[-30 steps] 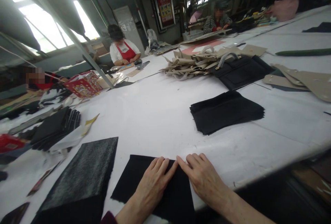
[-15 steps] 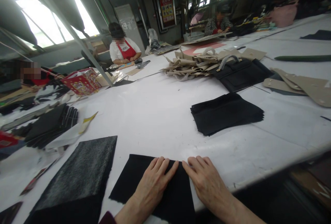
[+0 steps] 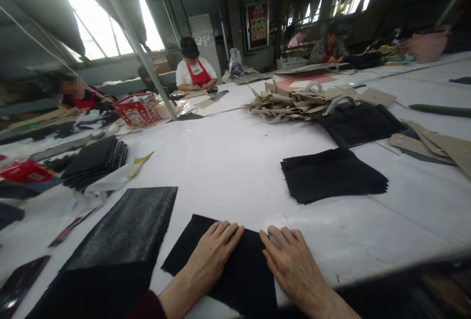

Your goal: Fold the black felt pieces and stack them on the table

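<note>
A black fabric piece (image 3: 243,275) lies on the white table at the near edge in front of me. My left hand (image 3: 215,248) rests flat on it, fingers stretched to its far edge. Beside its right edge is my right hand (image 3: 290,257), fingers slightly bent and apart, with the index fingertip touching the far right corner. Neither hand lifts the cloth. To the left lies a stack of black cloth (image 3: 121,240) with a greyish, fuzzy upper part. Another pile of black pieces (image 3: 334,174) sits farther off to the right.
Beige bag parts (image 3: 283,103) are heaped beyond, next to a black handbag (image 3: 360,122). More beige straps (image 3: 434,142) lie at right. At left are folded dark pieces (image 3: 95,157), a red bag (image 3: 138,110) and a phone (image 3: 22,284). Co-workers sit across the table (image 3: 221,162).
My left hand has slid a little left along the cloth's far edge, widening the gap between my hands. My right hand stays by the corner. The whole view has shifted slightly.
</note>
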A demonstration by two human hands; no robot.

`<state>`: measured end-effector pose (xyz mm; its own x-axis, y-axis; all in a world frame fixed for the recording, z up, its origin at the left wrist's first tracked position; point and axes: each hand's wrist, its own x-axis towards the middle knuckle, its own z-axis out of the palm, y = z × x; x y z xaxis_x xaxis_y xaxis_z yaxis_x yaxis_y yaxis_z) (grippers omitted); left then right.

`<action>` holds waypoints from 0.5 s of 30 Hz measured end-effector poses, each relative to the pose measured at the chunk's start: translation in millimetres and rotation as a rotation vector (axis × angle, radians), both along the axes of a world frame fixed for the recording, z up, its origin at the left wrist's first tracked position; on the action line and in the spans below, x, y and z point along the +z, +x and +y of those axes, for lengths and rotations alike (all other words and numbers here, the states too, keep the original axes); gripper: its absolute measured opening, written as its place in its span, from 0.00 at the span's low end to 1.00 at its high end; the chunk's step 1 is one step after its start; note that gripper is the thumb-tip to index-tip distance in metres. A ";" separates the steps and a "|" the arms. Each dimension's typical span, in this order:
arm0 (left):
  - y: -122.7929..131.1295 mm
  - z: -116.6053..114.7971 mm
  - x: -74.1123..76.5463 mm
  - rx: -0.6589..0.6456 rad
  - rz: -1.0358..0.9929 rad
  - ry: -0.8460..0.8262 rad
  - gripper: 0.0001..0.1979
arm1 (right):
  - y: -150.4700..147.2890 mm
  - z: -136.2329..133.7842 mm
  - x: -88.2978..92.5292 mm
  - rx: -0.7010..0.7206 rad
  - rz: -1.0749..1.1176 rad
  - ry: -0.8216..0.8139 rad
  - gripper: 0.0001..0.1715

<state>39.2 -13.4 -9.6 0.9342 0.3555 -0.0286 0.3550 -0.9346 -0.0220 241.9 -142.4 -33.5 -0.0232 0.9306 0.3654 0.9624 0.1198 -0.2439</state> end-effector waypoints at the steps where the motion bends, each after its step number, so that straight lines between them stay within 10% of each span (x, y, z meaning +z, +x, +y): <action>1: -8.0 3.6 -0.4 0.028 -0.007 0.009 0.34 | 0.5 0.5 0.1 0.003 -0.007 0.002 0.22; 7: -42.1 24.1 1.5 0.183 -0.110 0.022 0.29 | -2.9 10.7 4.3 -0.001 -0.037 0.002 0.13; 15: -23.5 54.2 28.4 0.379 -0.023 -0.228 0.07 | -1.7 17.2 13.4 -0.040 0.130 -0.056 0.02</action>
